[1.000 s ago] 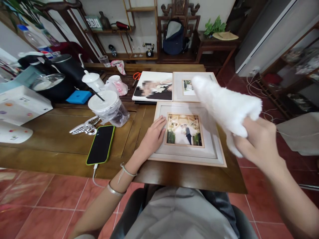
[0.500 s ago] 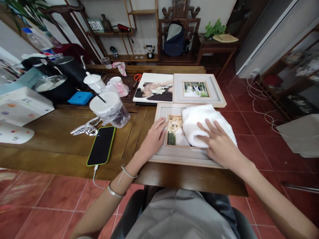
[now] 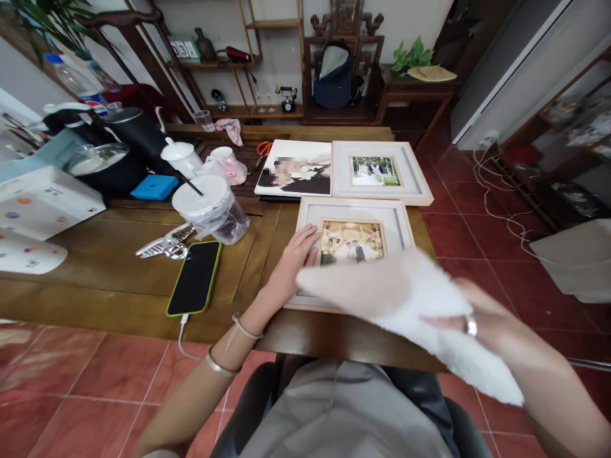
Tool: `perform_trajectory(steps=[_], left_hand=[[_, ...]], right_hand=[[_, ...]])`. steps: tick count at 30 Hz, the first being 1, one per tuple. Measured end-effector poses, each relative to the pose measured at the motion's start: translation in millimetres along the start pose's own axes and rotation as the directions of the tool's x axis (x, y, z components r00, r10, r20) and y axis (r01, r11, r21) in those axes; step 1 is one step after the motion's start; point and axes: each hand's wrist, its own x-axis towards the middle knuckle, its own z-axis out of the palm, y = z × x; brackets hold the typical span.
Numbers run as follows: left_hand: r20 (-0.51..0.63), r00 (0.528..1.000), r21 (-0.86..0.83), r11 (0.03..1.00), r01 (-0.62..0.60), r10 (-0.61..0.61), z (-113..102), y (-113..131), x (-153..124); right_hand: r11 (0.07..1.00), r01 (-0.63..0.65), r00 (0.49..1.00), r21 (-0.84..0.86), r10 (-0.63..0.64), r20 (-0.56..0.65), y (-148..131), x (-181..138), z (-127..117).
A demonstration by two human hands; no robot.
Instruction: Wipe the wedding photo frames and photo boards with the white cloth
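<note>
A white-framed photo (image 3: 352,219) lies flat at the near edge of the wooden table (image 3: 119,267). My left hand (image 3: 294,264) rests flat on the frame's left border, fingers stretched out. My right hand (image 3: 482,324), wearing a ring, grips a white cloth (image 3: 410,299) that is blurred by motion and hangs over the frame's near right corner and the table edge. The cloth hides the frame's lower part.
Two more pictures (image 3: 294,168) (image 3: 377,172) lie behind the frame. A phone in a green case (image 3: 195,277) with a cable, a lidded plastic cup (image 3: 207,207), keys (image 3: 162,243), a teapot (image 3: 179,156) and boxes (image 3: 42,200) stand to the left. Red tiled floor surrounds the table.
My right hand laid the cloth on the photo, then swept it toward me off the frame's near edge. The left hand stayed on the frame.
</note>
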Motion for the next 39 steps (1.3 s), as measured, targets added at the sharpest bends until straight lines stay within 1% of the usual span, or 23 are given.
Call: perform_trajectory(steps=[1,2,3,5,6,7,9,10,11,12,13,15,17,20,22,26,28,30,32,34,35,37,39], left_hand=[[-0.002,1.0,-0.008,1.0,-0.001,0.001,-0.1,0.2,-0.2],[-0.004,1.0,-0.011,1.0,-0.001,0.001,-0.3,0.4,-0.3],[-0.006,1.0,-0.01,1.0,0.0,0.0,-0.5,0.8,-0.5],[-0.017,1.0,-0.004,1.0,-0.003,0.003,-0.7,1.4,-0.6],[-0.02,1.0,-0.004,1.0,-0.007,0.007,-0.8,1.5,-0.6],[-0.022,1.0,-0.005,1.0,-0.011,0.011,-0.8,1.5,-0.5],[-0.02,1.0,-0.007,1.0,-0.012,0.012,-0.8,1.3,-0.5],[-0.018,1.0,-0.008,1.0,-0.011,0.011,-0.9,1.2,-0.4],[-0.014,1.0,-0.008,1.0,-0.009,0.009,-1.1,1.1,-0.5],[-0.011,1.0,-0.008,1.0,-0.007,0.007,-1.2,1.1,-0.5],[-0.009,1.0,-0.009,1.0,-0.005,0.005,-1.3,1.1,-0.5],[-0.01,1.0,-0.007,1.0,-0.004,0.004,-1.4,1.1,-0.5],[-0.015,1.0,0.0,1.0,-0.004,0.004,-1.3,1.0,-0.5],[-0.017,1.0,0.009,1.0,-0.004,0.005,-1.0,0.5,-0.6],[-0.014,1.0,0.007,1.0,-0.01,0.01,-0.8,0.1,-0.7],[-0.021,1.0,0.006,1.0,-0.011,0.011,-0.3,-0.5,-0.5],[-0.026,1.0,0.008,1.0,-0.004,0.004,-0.3,-0.4,-0.2],[-0.023,1.0,0.009,1.0,0.0,0.0,-0.7,0.0,0.1],[-0.016,1.0,0.007,1.0,0.005,-0.005,-1.2,0.7,0.2],[-0.014,1.0,-0.002,1.0,0.011,-0.011,-2.0,1.8,0.3],[-0.017,1.0,-0.01,1.0,0.014,-0.014,-2.4,2.6,0.4],[-0.026,0.999,-0.035,0.999,0.021,-0.022,-3.6,4.6,0.6],[-0.034,0.999,-0.067,0.997,0.039,-0.041,-5.2,7.1,0.9]], right_hand=[[0.996,-0.075,0.993,0.04,0.078,-0.087,3.4,7.4,-3.8],[0.993,-0.113,0.977,0.039,0.118,-0.178,5.9,16.0,-7.4],[0.993,-0.12,0.958,0.003,0.117,-0.263,7.3,25.7,-10.9],[0.99,-0.063,0.918,-0.128,0.008,-0.396,7.9,47.4,-17.3],[0.974,-0.02,0.911,-0.224,-0.075,-0.405,8.0,59.0,-19.6],[0.946,0.026,0.918,-0.324,-0.151,-0.367,8.7,70.5,-20.8],[0.853,0.12,0.951,-0.508,-0.247,-0.189,13.6,92.1,-18.7],[0.792,0.165,0.96,-0.588,-0.266,-0.088,18.2,101.4,-15.1],[0.74,0.2,0.966,-0.642,-0.259,0.003,23.9,109.3,-10.1],[0.712,0.222,0.97,-0.667,-0.232,0.075,30.3,115.3,-4.0],[0.699,0.239,0.97,-0.674,-0.199,0.139,36.7,119.3,2.6],[0.693,0.259,0.965,-0.673,-0.148,0.218,46.2,120.8,15.5],[0.679,0.268,0.96,-0.683,-0.132,0.246,48.2,114.4,25.3],[0.671,0.29,0.953,-0.683,-0.134,0.273,36.3,93.4,34.1],[0.696,0.284,0.951,-0.659,-0.115,0.288,22.3,74.1,38.4],[0.763,0.226,0.955,-0.605,-0.052,0.291,-9.7,30.8,46.6],[0.798,0.242,0.944,-0.552,-0.062,0.324,-25.1,11.6,47.8],[0.834,0.277,0.932,-0.477,-0.113,0.343,-37.8,-2.3,44.7],[0.858,0.311,0.931,-0.408,-0.189,0.313,-45.1,-8.9,37.3],[0.875,0.315,0.946,-0.368,-0.257,0.198,-45.1,-7.1,27.3],[0.888,0.296,0.955,-0.352,-0.268,0.126,-42.4,-3.4,22.0],[0.916,0.213,0.971,-0.339,-0.238,-0.035,-33.5,8.2,13.2],[0.915,0.118,0.965,-0.386,-0.197,-0.173,-24.4,22.3,10.0]])
